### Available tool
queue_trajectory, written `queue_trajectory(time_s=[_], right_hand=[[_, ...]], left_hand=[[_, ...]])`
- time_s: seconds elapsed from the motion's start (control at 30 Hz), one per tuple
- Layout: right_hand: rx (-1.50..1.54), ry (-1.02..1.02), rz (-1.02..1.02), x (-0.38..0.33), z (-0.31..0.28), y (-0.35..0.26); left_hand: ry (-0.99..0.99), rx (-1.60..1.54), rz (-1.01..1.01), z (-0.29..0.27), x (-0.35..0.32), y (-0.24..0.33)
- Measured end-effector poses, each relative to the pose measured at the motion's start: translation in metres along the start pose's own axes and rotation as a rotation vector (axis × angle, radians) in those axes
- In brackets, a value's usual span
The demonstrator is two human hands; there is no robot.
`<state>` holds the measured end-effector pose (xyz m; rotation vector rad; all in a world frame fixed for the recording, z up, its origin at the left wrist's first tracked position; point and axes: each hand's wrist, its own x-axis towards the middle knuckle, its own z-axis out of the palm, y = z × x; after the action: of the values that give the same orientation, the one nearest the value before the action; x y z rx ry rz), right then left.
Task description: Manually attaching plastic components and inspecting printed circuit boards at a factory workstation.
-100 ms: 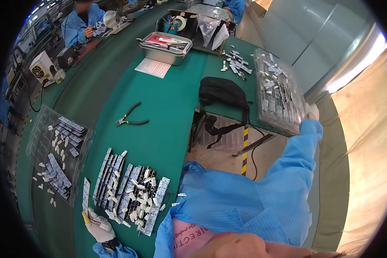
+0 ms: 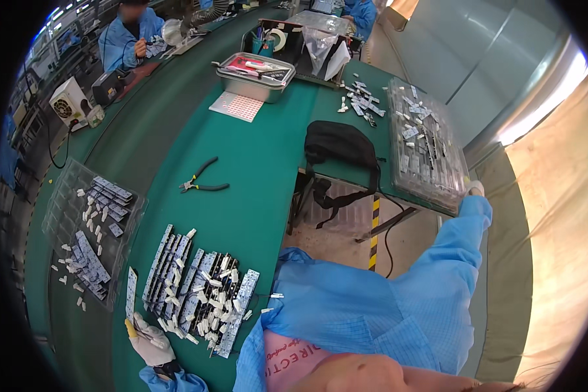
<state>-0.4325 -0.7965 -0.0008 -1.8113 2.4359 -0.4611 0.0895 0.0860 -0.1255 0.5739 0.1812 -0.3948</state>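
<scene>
My left hand (image 2: 151,343), in a white glove with a yellow fingertip, is closed on the lower end of a narrow circuit board strip (image 2: 131,294). To its right lie rows of similar strips (image 2: 245,307) with white connectors (image 2: 209,320) heaped over them. Far to the right, my right hand (image 2: 475,188) is at the near right corner of a clear plastic tray (image 2: 428,186) that bears boards and connectors. Its fingers are small and partly hidden, so their grip is unclear. Black-handled cutting pliers (image 2: 204,183) lie on the green mat (image 2: 255,176).
Another clear tray (image 2: 52,209) with boards sits at the left. A black bag (image 2: 340,144) rests at the table edge. Behind stand a lidded container (image 2: 255,81), a dotted sheet (image 2: 236,106) and a black bin (image 2: 294,55). A co-worker (image 2: 127,39) sits across the line.
My right hand has moved nearer along the tray's right edge to its near corner. The view has shifted slightly. My left hand keeps its hold on the strip.
</scene>
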Motion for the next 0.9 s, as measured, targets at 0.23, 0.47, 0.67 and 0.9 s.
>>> queue_trajectory(time_s=[0.23,0.47,0.67,0.9], right_hand=[[-0.139,0.114,-0.114,-0.024,0.016,0.004],[-0.180,0.204,-0.351,-0.016,-0.020,0.018],[-0.225,0.280,-0.571,-0.021,-0.037,0.028],[-0.465,0.364,-0.713,-0.077,-0.014,0.023]], left_hand=[[-0.085,-0.108,0.014,0.029,-0.013,-0.003],[-0.141,-0.044,0.029,0.037,-0.011,-0.007],[0.109,-0.077,0.016,0.078,-0.026,-0.016],[0.093,0.062,0.042,0.059,-0.018,-0.014]])
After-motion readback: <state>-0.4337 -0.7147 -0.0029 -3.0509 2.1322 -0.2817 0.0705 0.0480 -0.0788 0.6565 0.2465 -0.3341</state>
